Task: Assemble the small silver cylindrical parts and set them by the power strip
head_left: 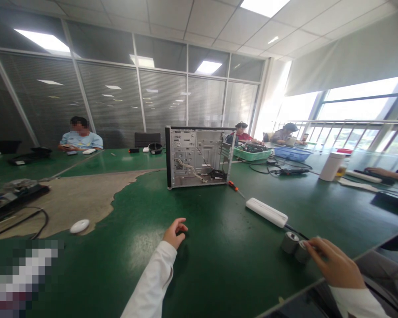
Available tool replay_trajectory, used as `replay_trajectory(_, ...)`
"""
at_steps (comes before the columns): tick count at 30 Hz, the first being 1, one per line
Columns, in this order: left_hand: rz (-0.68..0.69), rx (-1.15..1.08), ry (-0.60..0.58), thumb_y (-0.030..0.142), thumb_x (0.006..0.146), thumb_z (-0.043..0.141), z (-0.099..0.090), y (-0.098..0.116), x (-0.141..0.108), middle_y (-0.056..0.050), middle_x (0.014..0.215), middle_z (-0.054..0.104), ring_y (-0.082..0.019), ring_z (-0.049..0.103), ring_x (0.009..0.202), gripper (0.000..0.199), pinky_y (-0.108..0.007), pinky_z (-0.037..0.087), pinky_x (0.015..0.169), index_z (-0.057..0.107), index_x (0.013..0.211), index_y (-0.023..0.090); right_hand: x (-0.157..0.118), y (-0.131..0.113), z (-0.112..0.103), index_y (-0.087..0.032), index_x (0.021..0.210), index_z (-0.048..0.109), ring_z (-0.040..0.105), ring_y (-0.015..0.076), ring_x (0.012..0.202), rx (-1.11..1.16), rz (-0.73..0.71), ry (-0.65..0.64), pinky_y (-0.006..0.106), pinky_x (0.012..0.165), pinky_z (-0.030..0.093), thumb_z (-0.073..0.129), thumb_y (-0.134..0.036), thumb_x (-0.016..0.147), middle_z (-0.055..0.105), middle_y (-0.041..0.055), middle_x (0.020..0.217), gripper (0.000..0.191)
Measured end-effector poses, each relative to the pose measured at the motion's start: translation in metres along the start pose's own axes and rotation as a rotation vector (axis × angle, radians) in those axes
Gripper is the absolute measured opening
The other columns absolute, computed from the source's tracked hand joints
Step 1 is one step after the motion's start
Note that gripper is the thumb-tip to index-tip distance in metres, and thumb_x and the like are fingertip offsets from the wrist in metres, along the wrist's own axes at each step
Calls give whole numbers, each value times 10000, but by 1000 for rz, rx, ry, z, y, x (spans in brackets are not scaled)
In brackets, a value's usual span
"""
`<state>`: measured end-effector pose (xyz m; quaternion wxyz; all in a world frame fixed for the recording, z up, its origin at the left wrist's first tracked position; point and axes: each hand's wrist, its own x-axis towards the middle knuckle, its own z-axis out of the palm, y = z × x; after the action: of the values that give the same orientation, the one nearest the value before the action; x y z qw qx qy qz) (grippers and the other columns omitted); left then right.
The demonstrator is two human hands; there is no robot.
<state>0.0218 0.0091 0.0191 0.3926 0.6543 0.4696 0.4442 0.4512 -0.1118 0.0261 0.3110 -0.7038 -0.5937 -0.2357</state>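
Observation:
My left hand (175, 233) hovers over the green table with its fingers loosely curled and apart, holding nothing. At the lower right, my right hand (336, 263) has its fingertips bunched at the top of a small grey cylindrical container (301, 252). Whatever lies between those fingertips is hidden. A second grey cylindrical container (289, 243) stands beside it. Beyond both hands, an opened computer case (202, 155) stands upright, its metal inside and loose cables facing me. A screwdriver (232, 186) with an orange and black handle lies by its lower right corner.
A white power strip (267, 212) lies between the case and the containers. Green (252, 154) and blue (292, 153) baskets and a white bottle (332, 166) stand farther right. A white round object (79, 226) sits at left. Several people sit around the table.

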Motion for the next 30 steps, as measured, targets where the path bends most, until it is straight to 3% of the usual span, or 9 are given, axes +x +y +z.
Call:
replay_trajectory(5,12,3,-13,-10,525,455,0,0,0,7,704,584,-120,555,724,444,-282,396,770,474,936,157,1,8,10,-179,899,548,512,212,880,48,-101,19,340,813,367,403,-487,668,560,72,933,411)
replay_trajectory(11,1,-5,-5,-20,515,457,0,0,0,16,693,585,-119,558,718,450,-277,403,763,481,925,164,9,6,25,-179,1088,432,565,218,770,52,-55,-219,336,671,420,427,-507,633,602,62,845,560)
replay_trajectory(18,13,-31,-11,-14,521,449,0,-3,0,11,706,577,-118,558,723,446,-281,407,768,472,929,165,8,2,34,-228,1005,499,578,209,707,45,19,-228,316,625,420,357,-536,647,614,43,844,493)
replay_trajectory(24,38,-33,-22,-1,518,444,1,-9,2,1,708,578,-123,554,722,455,-292,405,770,462,945,154,25,8,22,-245,919,539,574,212,683,35,-20,-457,312,595,390,412,-544,617,622,38,774,443)
replay_trajectory(30,45,-17,-26,2,521,447,0,-8,1,-5,709,579,-126,554,721,450,-295,404,765,461,947,148,42,-2,16,-232,863,524,556,213,732,-66,-109,-563,333,685,331,412,-505,638,607,44,748,370)
